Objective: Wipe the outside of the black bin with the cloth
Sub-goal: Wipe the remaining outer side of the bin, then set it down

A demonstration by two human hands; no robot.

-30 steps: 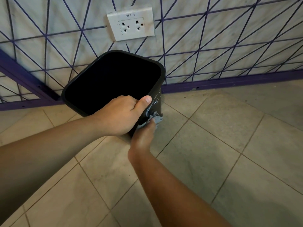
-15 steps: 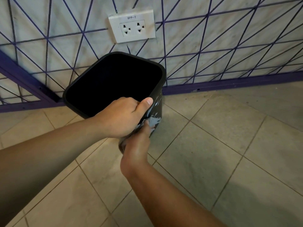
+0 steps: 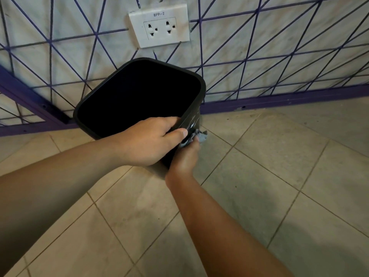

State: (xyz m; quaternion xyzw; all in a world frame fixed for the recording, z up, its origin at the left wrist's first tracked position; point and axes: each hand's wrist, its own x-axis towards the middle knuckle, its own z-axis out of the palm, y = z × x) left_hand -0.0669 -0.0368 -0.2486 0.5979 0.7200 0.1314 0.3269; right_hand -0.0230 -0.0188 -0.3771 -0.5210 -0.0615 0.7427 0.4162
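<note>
Plainly, the left hand (image 3: pixel 147 142) clamps its grip over the near rim of the black bin (image 3: pixel 139 94), fingers inside and thumb outside, probably to tilt and steady it on the floor. Just below that grip, the right hand (image 3: pixel 184 156) bunches the grey cloth (image 3: pixel 200 135) against the bin's outer wall, seemingly mid-wipe.

You have the black bin (image 3: pixel 139 96) tilted, its open mouth turned up toward you, dark inside, rounded square rim. It sits at the far side of the floor, close to the wall. The grey-blue cloth (image 3: pixel 199 135) is crumpled against the bin's right outer wall, just below the rim, at its near right corner.
</note>
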